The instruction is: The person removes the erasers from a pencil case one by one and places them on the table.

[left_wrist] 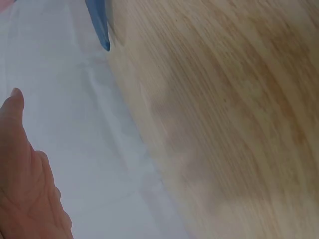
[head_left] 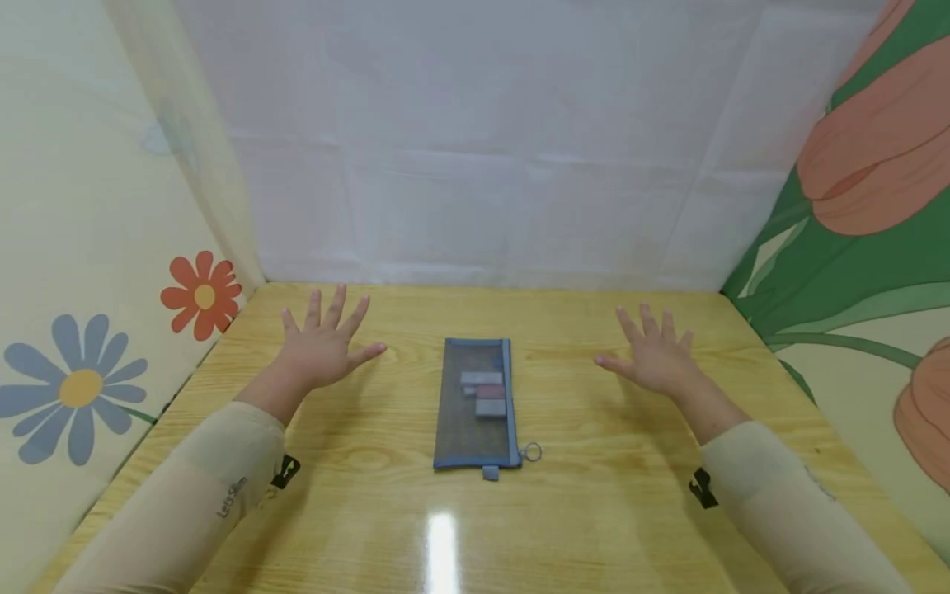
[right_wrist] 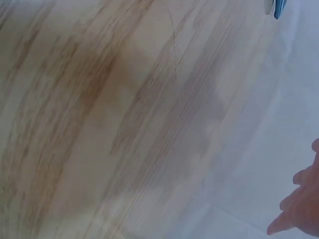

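Observation:
A blue mesh zip pouch (head_left: 463, 437) lies flat on the wooden table between the two hands. Through its mesh show several small blocks (head_left: 490, 408), whitish and pink, near the zip side. A ring (head_left: 533, 451) hangs from the zip at the lower right corner. To the left of the pouch, my left hand (head_left: 317, 346) is held over the table with its fingers spread, holding nothing. My right hand (head_left: 656, 355) mirrors it on the other side, fingers straight and spread. In the left wrist view a corner of the pouch (left_wrist: 99, 25) shows at the top.
The wooden table (head_left: 356, 511) reaches back to a white cloth (head_left: 482, 165). Flower-printed panels stand at both sides, with a daisy (head_left: 80, 388) on the left and tulips (head_left: 876, 140) on the right. Black clips (head_left: 285, 471) hang by the sleeves.

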Tool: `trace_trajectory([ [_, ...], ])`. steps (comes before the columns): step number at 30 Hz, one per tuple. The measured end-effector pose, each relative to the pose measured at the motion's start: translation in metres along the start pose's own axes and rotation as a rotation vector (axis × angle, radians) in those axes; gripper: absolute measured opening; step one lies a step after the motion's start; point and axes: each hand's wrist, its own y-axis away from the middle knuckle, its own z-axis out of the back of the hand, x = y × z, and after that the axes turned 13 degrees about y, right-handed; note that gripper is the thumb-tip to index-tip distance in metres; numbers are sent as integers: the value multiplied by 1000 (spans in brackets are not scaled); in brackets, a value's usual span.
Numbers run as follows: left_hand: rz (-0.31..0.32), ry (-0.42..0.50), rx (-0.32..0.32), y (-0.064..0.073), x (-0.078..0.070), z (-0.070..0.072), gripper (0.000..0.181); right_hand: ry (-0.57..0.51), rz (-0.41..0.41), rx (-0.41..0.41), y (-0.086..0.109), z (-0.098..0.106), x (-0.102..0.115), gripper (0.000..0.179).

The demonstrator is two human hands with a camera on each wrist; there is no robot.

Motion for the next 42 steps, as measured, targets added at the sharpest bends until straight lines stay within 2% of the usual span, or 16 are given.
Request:
trace_trajectory([
  [26,7,4,10,-6,1,-4,90,-17,31,-34,-4,-4,8,92],
  [35,7,11,0,-8,-6,-3,89,-27,36,-34,-5,-6,9,95],
  [42,-4,39,21,-12,-13,-7,90,-13,45,-40,-6,-4,14,94],
])
